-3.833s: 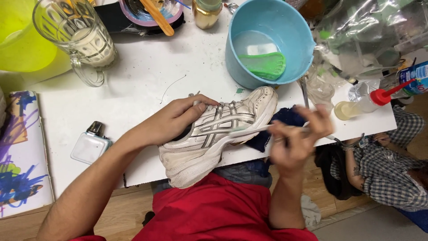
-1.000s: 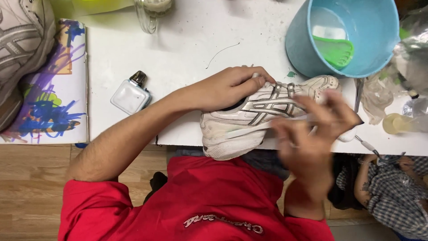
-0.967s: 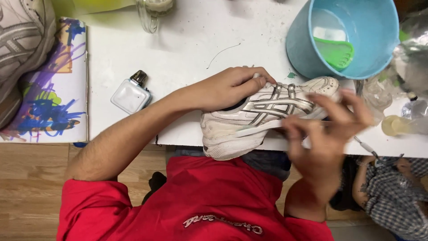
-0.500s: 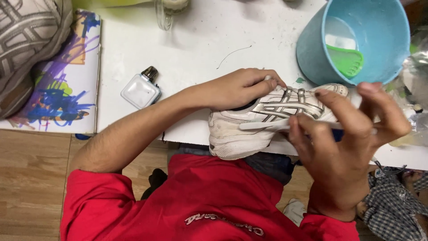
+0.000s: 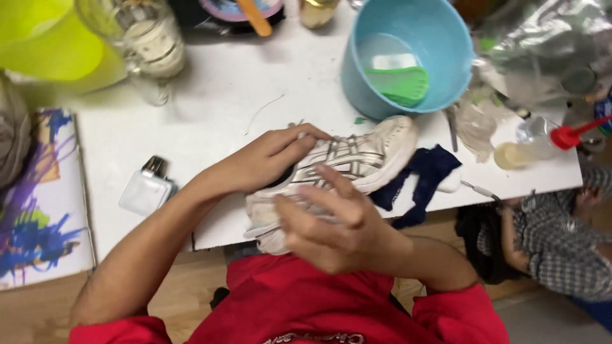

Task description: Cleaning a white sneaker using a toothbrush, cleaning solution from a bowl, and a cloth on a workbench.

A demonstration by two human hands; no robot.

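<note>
A white sneaker with grey stripes (image 5: 373, 153) lies on its side at the front edge of the white table (image 5: 210, 108), toe pointing right. My left hand (image 5: 271, 158) grips it at the collar, fingers curled over the opening. My right hand (image 5: 331, 223) is blurred and lies across the heel end of the sneaker, fingers spread; whether it holds anything is unclear. A dark blue cloth (image 5: 427, 173) lies under and beside the toe, hanging over the table edge.
Behind the toe stands a light blue bucket (image 5: 366, 83) holding a green brush (image 5: 401, 86). A glass mug (image 5: 150, 48) and a yellow-green container (image 5: 44, 38) are back left, a small glass bottle (image 5: 145, 188) and a painted sheet (image 5: 38, 210) left, a red-nozzled bottle (image 5: 535, 143) right. A person in a checked shirt (image 5: 554, 236) sits lower right.
My right hand has come down from the toe side onto the heel end of the sneaker. My left hand stays on the collar. The view has shifted right.
</note>
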